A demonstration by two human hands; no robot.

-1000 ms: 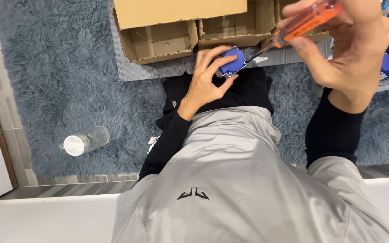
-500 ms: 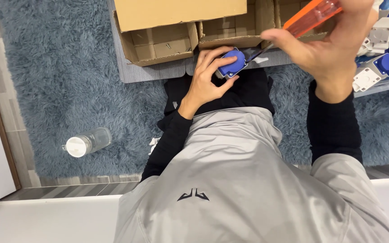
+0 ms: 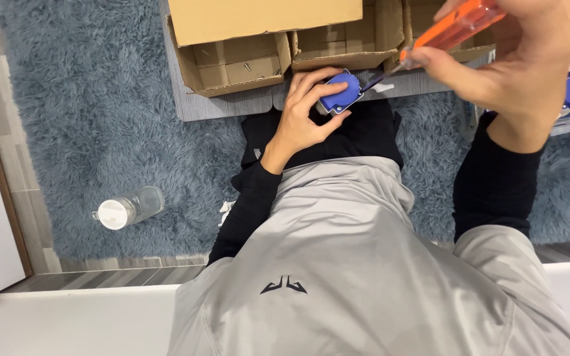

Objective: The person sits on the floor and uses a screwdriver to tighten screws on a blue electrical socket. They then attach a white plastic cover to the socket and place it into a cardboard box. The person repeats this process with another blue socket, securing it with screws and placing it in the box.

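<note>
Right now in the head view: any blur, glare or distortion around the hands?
Head view: even, soft light, no hard shadows or glare; right hand and orange-handled screwdriver sit close to the lens, large and slightly soft, cut by the top edge; left hand and blue part are sharp; mild wide-angle stretch at the edges.

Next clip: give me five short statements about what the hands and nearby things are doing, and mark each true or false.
1. The left hand holds a small blue and grey part. True.
2. The right hand grips a screwdriver with a green handle. False: the handle is orange.
3. The screwdriver's tip points at the blue and grey part. True.
4. A clear plastic bottle stands upright on the table. False: it lies on its side on the blue rug.
5. The cardboard boxes are taped shut. False: they are open, with flaps raised.
</note>
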